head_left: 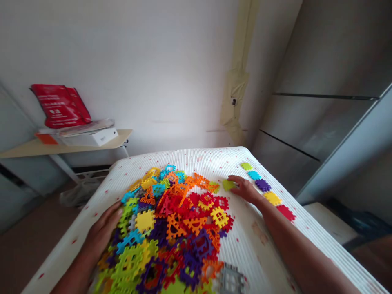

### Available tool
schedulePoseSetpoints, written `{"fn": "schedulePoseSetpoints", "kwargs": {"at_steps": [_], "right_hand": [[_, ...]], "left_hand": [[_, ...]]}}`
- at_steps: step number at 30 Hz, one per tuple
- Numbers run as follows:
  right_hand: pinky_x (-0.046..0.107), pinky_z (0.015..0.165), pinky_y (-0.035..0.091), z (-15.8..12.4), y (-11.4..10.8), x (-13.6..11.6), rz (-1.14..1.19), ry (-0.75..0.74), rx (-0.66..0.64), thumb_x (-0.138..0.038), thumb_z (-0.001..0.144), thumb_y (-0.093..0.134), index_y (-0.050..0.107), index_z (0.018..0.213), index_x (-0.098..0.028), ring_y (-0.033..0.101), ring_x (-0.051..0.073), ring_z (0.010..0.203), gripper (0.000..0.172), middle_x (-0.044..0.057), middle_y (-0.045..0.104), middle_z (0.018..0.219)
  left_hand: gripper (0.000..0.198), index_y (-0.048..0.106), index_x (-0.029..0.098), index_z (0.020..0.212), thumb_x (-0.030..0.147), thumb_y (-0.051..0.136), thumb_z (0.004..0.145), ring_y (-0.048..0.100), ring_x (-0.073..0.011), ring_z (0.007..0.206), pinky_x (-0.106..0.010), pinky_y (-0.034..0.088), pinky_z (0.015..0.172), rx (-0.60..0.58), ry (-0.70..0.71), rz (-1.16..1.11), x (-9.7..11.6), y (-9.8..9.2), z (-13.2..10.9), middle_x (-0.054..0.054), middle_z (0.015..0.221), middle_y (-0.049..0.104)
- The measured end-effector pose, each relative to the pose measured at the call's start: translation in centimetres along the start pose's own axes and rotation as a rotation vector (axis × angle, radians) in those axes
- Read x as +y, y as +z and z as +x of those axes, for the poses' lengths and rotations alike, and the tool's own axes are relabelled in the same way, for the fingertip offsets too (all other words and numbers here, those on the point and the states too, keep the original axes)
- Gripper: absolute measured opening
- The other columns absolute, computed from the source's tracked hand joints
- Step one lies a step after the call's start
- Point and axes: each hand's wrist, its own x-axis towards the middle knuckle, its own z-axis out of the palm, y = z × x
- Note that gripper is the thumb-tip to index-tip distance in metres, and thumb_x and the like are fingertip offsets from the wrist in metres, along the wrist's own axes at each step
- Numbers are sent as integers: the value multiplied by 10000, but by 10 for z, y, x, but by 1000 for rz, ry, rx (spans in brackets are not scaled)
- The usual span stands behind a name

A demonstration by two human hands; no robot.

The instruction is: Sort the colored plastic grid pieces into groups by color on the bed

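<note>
My right hand (243, 188) is at the right side of the pile, thumb and fingers closed on the edge of a light green square interlocking tile (228, 185). My left hand (108, 218) lies against the left edge of the pile, fingers stretched out and holding nothing I can see. Between the hands spreads a heap of toothed plastic building tiles (176, 224) in many colours, some solid, some with window or triangle shapes. A solid yellow square tile (145, 221) lies on top near my left hand. To the right, a row of separate solid tiles (262, 185) runs green, blue, purple, yellow, red.
The heap lies on a white ribbed, patterned cover (245, 232) over a bed or table. At the left a shelf (30, 149) carries a white box (98, 136) and a red bag (61, 106). A grey cabinet (306, 122) stands at the right, with a wall behind.
</note>
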Motion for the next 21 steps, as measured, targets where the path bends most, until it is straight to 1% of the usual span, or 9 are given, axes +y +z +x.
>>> {"fn": "schedulePoseSetpoints", "kwargs": {"at_steps": [3, 7, 9, 12, 14, 16, 17, 19, 21], "right_hand": [[368, 956, 443, 0, 0, 3, 10, -8, -16, -97, 674, 545, 607, 1107, -194, 520, 213, 1165, 447, 89, 547, 1282], [374, 965, 430, -2, -3, 6, -47, -44, 40, -41, 637, 505, 597, 1109, -184, 503, 217, 1180, 502, 106, 499, 1324], [386, 968, 419, -2, -5, 5, -105, -51, 82, -44, 631, 516, 602, 1085, -181, 508, 228, 1164, 482, 111, 531, 1275], [369, 902, 439, -3, -4, -3, -234, 55, 158, -133, 692, 564, 601, 1038, -168, 569, 233, 1036, 349, 113, 611, 1093], [343, 838, 444, -5, -2, -12, -355, 178, 182, -276, 751, 599, 591, 1017, -157, 589, 233, 938, 291, 115, 629, 989], [324, 795, 433, -6, 2, -22, -462, 272, 158, -430, 760, 617, 578, 999, -160, 587, 239, 902, 362, 119, 631, 948], [318, 783, 427, -7, 4, -27, -501, 295, 135, -475, 751, 622, 571, 991, -165, 583, 242, 904, 395, 119, 631, 946], [311, 766, 417, -7, 7, -34, -554, 322, 100, -487, 745, 625, 562, 977, -169, 578, 246, 909, 399, 120, 633, 949], [309, 750, 414, -6, 9, -38, -589, 334, 76, -454, 752, 619, 557, 971, -162, 582, 246, 897, 370, 122, 636, 943]], "left_hand": [[600, 635, 220, 1079, 605, 541, 629, 503, -295, 1184, -438, 345, 1050, -97, -20, -72, -2, -4, -3, -45, 1197, 623], [548, 654, 255, 1018, 612, 558, 614, 512, -289, 1172, -440, 328, 1063, -53, -20, -124, 4, -8, -7, -15, 1161, 643], [534, 656, 255, 1011, 599, 549, 617, 521, -289, 1160, -443, 333, 1060, -21, -49, -120, 10, -9, -10, -13, 1138, 652], [528, 661, 248, 994, 582, 531, 606, 524, -305, 1151, -454, 335, 1055, 29, -113, -91, 18, -10, -14, -18, 1109, 662], [505, 663, 259, 972, 575, 532, 600, 534, -304, 1139, -447, 331, 1058, 57, -133, -98, 20, -11, -15, -8, 1102, 664], [474, 660, 277, 957, 572, 539, 606, 547, -292, 1125, -438, 337, 1055, 68, -144, -125, 19, -11, -15, 3, 1095, 667], [459, 659, 288, 955, 571, 544, 612, 555, -285, 1116, -436, 342, 1052, 65, -151, -136, 17, -11, -15, 9, 1093, 670], [428, 659, 312, 952, 575, 543, 635, 571, -268, 1098, -426, 355, 1042, 59, -154, -143, 13, -10, -15, 23, 1093, 674], [393, 667, 334, 928, 584, 524, 661, 603, -244, 1049, -390, 401, 1008, 108, -134, -86, 10, -8, -16, 47, 1065, 687]]}}
